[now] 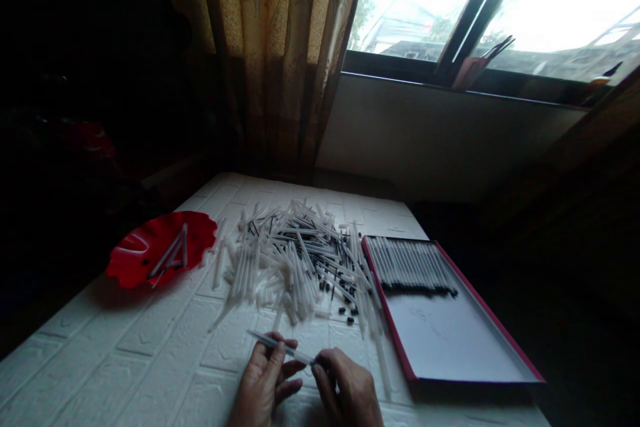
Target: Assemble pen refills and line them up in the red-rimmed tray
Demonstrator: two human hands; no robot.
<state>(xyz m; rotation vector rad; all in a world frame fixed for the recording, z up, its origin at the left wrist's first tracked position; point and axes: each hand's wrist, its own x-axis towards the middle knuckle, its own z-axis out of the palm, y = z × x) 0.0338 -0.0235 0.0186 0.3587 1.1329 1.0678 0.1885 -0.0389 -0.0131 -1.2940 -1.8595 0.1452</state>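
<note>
Near the table's front edge, my left hand (265, 373) pinches a pen (285, 349) with a clear, whitish barrel, its thin tip pointing up and left. The fingers of my right hand (345, 383) close around the pen's other end, where a bit of something dark shows; its shape is mostly hidden. Just beyond my hands spreads a heap of loose translucent pen barrels (300, 280), mixed with dark refills (310, 240). Several small black plugs (350, 320) lie at the heap's right side.
To the right, a red-edged shallow box (460, 340) holds a row of black-ended pens (413, 267). A red scalloped bowl (125, 260) at the left contains a few pen pieces. The white brick-patterned tabletop (165, 333) meets a wall below the window (420, 7).
</note>
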